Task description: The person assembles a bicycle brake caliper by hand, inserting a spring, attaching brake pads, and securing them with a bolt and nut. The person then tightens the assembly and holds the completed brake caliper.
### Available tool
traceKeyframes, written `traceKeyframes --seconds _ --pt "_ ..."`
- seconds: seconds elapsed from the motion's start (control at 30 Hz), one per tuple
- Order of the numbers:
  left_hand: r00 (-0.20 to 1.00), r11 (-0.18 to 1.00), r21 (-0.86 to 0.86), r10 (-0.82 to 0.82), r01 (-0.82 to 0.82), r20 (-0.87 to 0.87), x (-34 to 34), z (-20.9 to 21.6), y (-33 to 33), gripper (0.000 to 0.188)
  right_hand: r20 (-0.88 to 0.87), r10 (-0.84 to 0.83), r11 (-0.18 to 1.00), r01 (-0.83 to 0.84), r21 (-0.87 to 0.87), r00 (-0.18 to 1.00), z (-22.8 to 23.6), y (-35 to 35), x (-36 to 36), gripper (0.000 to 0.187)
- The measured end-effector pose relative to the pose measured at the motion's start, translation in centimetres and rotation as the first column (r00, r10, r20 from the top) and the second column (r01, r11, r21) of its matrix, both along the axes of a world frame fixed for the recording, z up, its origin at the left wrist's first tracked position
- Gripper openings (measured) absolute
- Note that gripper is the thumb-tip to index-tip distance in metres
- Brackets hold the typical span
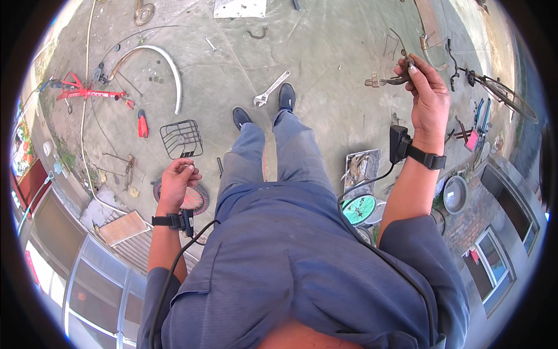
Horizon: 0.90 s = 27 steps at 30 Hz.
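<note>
My right hand (430, 99) is raised out to the right, with thumb and fingers pinching a rusty bicycle brake caliper (397, 80). A pale brake-pad piece juts from the caliper's left end, and thin bent metal rises above it. Part of the caliper is hidden by my fingers. Lower on the left, my left hand (177, 181) hangs with its fingers curled and the thumb against them; whether anything small is between them I cannot make out. Just beyond it on the ground is a black wire basket (181, 139). An adjustable wrench (271, 89) lies by my shoes.
Left on the ground are a red bicycle frame (87, 93), a curved pale mudguard (173, 67) and a red-black tool (142, 124). A small wheel (196, 200) lies below my left hand. On the right are a green wheel (358, 208), a metal basin (455, 194) and a bicycle (500, 90).
</note>
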State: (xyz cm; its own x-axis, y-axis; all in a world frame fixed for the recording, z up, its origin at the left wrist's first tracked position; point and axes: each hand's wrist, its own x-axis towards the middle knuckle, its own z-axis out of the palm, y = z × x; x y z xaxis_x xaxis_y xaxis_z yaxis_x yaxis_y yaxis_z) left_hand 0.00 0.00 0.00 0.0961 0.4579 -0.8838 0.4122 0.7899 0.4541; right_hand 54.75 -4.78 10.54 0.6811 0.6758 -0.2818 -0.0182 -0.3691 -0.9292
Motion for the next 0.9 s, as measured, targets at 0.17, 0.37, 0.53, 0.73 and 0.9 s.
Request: traceKeyframes --seconds 0.17,0.37,0.53,0.73,0.9 --pt "0.999 0.999 0.04 -0.004 0.003 0.034 -1.8 0.2 -1.2 0.014 0.069 -0.045 0.998 0.042 0.057 0.997 1.7 -2.5 0.6 0.027" --pt "0.999 0.997 0.071 0.032 -0.03 -0.036 -2.6 -0.1 -0.6 0.016 0.135 -0.101 0.99 0.086 0.113 0.986 2.7 -3.9 0.8 0.028" --pt "0.999 0.998 0.053 0.017 -0.015 -0.037 -2.3 0.8 -0.3 0.014 0.163 -0.165 0.98 0.142 0.142 0.973 4.3 -5.6 1.8 0.028" --pt "0.998 0.998 0.061 -0.004 0.007 -0.059 -1.6 -0.5 1.2 0.011 0.185 -0.223 0.966 0.191 0.173 0.957 3.5 -7.8 3.4 0.028" --pt "0.993 0.994 0.048 -0.091 0.095 -0.074 -0.7 -2.0 3.2 0.014 0.243 -0.284 0.956 0.254 0.149 0.927 4.1 -10.1 6.2 0.027"
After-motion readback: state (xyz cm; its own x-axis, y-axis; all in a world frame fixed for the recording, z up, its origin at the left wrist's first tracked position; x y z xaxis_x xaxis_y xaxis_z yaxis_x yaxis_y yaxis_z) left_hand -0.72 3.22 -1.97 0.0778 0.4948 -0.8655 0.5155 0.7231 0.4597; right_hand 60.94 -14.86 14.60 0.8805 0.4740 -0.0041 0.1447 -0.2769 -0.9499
